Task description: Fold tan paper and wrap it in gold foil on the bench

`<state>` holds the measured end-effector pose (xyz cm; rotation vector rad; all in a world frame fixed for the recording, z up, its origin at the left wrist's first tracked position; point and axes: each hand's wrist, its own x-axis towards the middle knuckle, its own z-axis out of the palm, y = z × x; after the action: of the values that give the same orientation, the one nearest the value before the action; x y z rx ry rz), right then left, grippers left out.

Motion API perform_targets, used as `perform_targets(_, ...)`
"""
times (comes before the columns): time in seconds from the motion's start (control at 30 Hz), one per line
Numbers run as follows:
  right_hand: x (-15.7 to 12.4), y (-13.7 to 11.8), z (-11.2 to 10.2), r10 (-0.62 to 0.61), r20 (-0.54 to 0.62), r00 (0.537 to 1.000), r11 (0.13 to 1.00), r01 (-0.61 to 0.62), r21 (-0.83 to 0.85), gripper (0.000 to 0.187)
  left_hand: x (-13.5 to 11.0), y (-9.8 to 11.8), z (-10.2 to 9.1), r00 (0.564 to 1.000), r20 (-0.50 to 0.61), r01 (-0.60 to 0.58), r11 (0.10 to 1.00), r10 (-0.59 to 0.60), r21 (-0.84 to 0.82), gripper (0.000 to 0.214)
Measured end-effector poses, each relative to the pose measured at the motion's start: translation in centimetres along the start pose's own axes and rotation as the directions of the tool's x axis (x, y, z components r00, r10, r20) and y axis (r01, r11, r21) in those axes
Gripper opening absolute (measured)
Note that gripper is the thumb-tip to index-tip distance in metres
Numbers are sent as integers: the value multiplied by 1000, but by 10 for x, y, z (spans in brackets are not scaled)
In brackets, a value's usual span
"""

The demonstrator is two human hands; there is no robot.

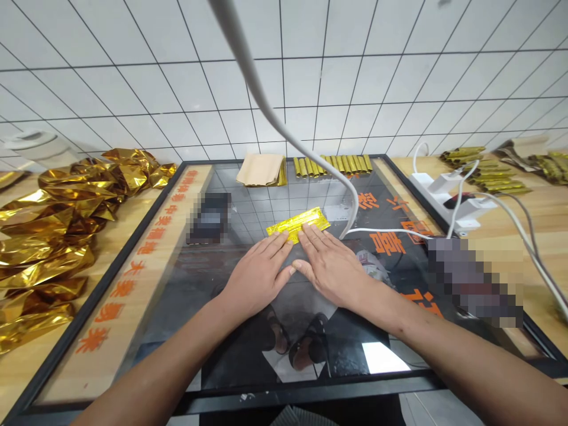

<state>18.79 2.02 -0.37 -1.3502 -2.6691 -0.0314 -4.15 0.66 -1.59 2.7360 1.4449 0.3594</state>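
Observation:
A flat strip of gold foil paper (298, 222) lies on the glass table top (248, 207), slanting up to the right. My left hand (261, 271) lies flat with its fingers together and stretched out, fingertips pressing the foil's near left end. My right hand (327, 260) is also flat and open, fingertips on the foil's near edge at the middle. The two hands sit side by side, thumbs almost touching.
A row of rolled gold foil tubes (332, 164) and a tan paper stack (261, 170) lie at the far edge. Crumpled gold foil sheets (57, 225) are heaped at left. A white power strip (444, 188) with cables, and more gold pieces (488, 168), sit at right. A grey cable (275, 118) hangs overhead.

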Motion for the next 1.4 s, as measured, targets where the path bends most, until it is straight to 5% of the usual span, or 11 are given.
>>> perform_targets(0.57,3,30,-4,123,-62,990,977,-132,-167,73,2,2,-2,1000,17,24,1000,-24,1,58)
perform_targets(0.83,8,30,-4,167,-140,976,979,-181,-96,79,1,2,-1,1000,-14,22,1000,-22,-6,56)
perform_targets(1.17,16,22,-1,-57,-141,988,997,65,51,73,1,-2,1,999,-18,-29,999,28,-24,56)
perform_targets(1.4,16,22,1,-51,-99,994,994,61,94,76,1,-7,3,997,-30,-76,997,75,-23,55)
